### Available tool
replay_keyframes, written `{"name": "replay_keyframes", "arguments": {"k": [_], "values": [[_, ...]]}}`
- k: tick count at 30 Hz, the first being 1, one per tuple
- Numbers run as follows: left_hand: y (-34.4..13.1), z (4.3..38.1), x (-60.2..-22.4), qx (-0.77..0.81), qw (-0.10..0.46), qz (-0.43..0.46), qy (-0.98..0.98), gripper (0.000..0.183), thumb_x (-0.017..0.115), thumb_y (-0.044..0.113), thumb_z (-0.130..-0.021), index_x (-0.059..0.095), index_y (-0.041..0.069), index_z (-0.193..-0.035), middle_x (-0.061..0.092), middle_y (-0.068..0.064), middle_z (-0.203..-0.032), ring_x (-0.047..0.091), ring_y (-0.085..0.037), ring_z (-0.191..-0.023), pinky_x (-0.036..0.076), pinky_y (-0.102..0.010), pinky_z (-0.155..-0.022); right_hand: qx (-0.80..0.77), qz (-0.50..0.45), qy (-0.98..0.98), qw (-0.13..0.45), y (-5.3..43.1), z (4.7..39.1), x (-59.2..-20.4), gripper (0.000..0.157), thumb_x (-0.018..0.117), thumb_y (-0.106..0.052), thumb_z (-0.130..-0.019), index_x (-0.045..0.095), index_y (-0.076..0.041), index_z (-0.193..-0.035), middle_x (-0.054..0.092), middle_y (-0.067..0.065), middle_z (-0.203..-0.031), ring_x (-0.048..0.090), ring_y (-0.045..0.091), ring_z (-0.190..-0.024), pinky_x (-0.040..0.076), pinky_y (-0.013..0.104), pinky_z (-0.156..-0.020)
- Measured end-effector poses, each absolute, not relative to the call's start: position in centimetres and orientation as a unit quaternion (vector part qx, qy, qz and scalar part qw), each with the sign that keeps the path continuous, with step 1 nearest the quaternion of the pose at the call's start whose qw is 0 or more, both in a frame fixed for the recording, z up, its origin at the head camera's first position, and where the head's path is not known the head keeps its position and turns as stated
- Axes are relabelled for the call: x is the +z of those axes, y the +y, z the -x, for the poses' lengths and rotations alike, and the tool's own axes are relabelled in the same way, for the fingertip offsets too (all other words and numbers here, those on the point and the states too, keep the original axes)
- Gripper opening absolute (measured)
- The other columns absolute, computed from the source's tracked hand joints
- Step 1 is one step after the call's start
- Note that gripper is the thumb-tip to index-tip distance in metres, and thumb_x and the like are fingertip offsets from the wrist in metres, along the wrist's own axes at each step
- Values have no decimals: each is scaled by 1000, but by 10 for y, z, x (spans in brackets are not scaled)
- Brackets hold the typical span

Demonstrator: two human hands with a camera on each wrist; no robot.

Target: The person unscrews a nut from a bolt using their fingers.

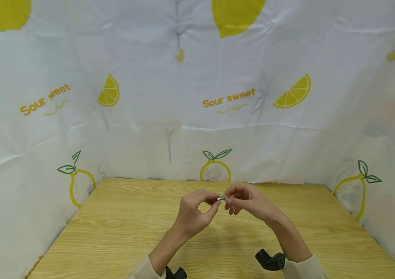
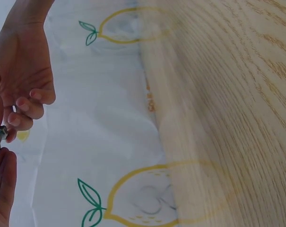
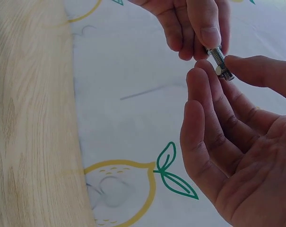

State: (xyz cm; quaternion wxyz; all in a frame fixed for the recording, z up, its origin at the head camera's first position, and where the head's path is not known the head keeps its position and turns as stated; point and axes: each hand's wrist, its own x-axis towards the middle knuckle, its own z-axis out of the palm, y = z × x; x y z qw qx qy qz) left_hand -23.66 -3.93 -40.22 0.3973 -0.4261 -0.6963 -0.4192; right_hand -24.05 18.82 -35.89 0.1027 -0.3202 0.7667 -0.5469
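Observation:
A small silver threaded bolt (image 3: 218, 57) is held between both hands above the table. My left hand (image 1: 197, 212) pinches one end of it between thumb and fingertips; that end is mostly hidden under the thumb in the right wrist view. At the other end, a nut (image 3: 223, 72) sits round the thread, and my right hand (image 1: 247, 201) pinches there with thumb and forefinger. The other fingers of the right hand (image 3: 242, 146) are bent loosely below. In the left wrist view the bolt (image 2: 1, 134) shows only at the left edge, between the two hands' fingertips.
The wood-grain table (image 1: 120, 224) spreads below both hands. A white sheet with lemon prints (image 1: 148, 97) hangs behind it and along both sides. Black wrist devices (image 1: 270, 260) are at both cuffs.

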Motion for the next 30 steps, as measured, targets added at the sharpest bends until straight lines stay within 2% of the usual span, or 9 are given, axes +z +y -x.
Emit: {"name": "replay_keyframes", "arguments": {"k": [10, 16, 23, 30], "values": [[-39, 237, -401, -422, 396, 428, -694, 14, 79, -3, -84, 77, 5, -96, 77, -4, -85, 72, -8, -72, 59, -12, -70, -549, 315, 768, 101, 188, 240, -358, 25, 60, -13, -104, 61, 7, -119, 74, 2, -94, 73, 17, -78, 64, 35, -71], [-39, 237, -402, -426, 401, 431, -688, 9, 76, 0, -88, 77, 6, -95, 76, -3, -84, 72, -8, -72, 59, -13, -70, -536, 322, 773, 103, 187, 242, -360, 26, 57, -15, -106, 62, 7, -120, 75, 9, -93, 74, 23, -78, 65, 41, -71], [-38, 237, -403, -426, 402, 429, -688, 10, 76, -1, -88, 77, 7, -93, 76, -3, -83, 71, -8, -71, 59, -13, -70, -526, 317, 783, 103, 186, 243, -360, 28, 53, -21, -109, 69, 3, -109, 74, 8, -90, 74, 23, -76, 65, 40, -71], [-38, 236, -404, -426, 400, 431, -687, 5, 75, 1, -90, 76, 4, -94, 76, -3, -84, 72, -9, -71, 60, -14, -70, -537, 323, 770, 114, 188, 242, -360, 31, 54, -19, -108, 64, 9, -119, 74, 5, -92, 73, 22, -78, 65, 37, -71]]}}
